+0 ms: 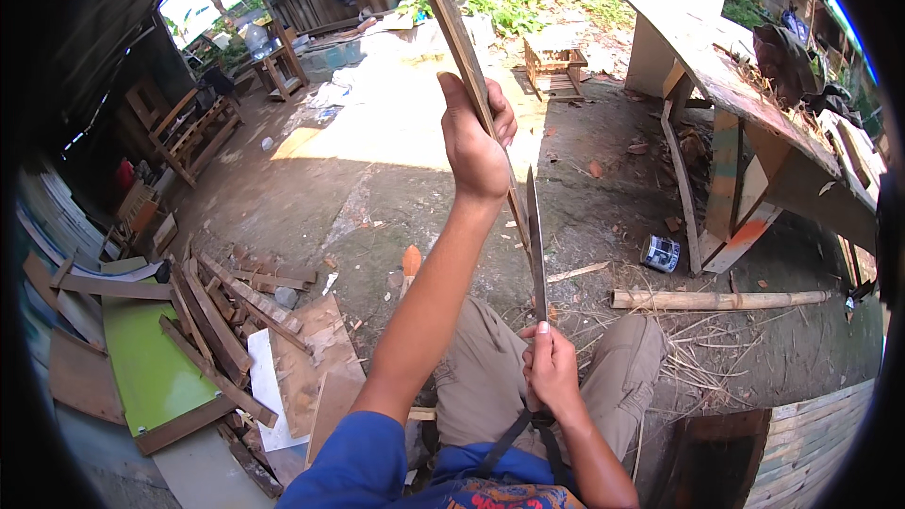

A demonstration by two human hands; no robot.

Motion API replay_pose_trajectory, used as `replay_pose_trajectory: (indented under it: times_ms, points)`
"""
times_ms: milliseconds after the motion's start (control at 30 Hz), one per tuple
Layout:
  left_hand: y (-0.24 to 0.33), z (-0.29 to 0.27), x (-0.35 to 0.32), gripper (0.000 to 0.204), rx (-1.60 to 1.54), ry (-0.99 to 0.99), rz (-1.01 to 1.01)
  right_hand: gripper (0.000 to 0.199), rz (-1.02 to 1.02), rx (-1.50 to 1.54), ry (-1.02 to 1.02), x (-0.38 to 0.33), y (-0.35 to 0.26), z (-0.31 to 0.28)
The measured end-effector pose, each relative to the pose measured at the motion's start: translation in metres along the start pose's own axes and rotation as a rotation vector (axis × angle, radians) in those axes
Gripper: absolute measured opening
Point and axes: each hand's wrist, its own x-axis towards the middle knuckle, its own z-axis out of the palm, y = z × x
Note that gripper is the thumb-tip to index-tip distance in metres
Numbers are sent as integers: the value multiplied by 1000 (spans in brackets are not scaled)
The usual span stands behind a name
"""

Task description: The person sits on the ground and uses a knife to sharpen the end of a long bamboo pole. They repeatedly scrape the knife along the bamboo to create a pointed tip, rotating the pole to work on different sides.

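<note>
My left hand [474, 132] is raised in front of me, gripping a long thin bamboo strip [458, 30] that slants from the top of the picture down toward my knees. My right hand [551, 369] sits lower, above my lap, closed on the handle of a long knife [535, 243]. The blade points upward and lies against the right edge of the strip, just below my left hand. Thin shavings are scattered on the ground around my legs.
A bamboo pole [721, 300] lies on the dirt to my right, next to a small tin can [660, 253]. A rough wooden workbench [745, 104] stands at the right. Scrap boards and a green panel [151, 358] are piled at my left. A small crate [554, 58] sits farther off.
</note>
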Motion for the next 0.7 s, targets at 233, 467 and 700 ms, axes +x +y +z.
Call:
replay_pose_trajectory:
  times_ms: [233, 467, 700]
  points:
    - [-16, 9, 11, 61, 107, -1, 38, 37, -334, 172, 76, -5, -73, -2]
    - [-21, 33, 1, 62, 86, -73, -8, 41, -247, -268, 167, 34, -2, -16]
    - [-21, 39, -4, 60, 71, -115, 6, 41, -164, 39, 131, 8, -62, -15]
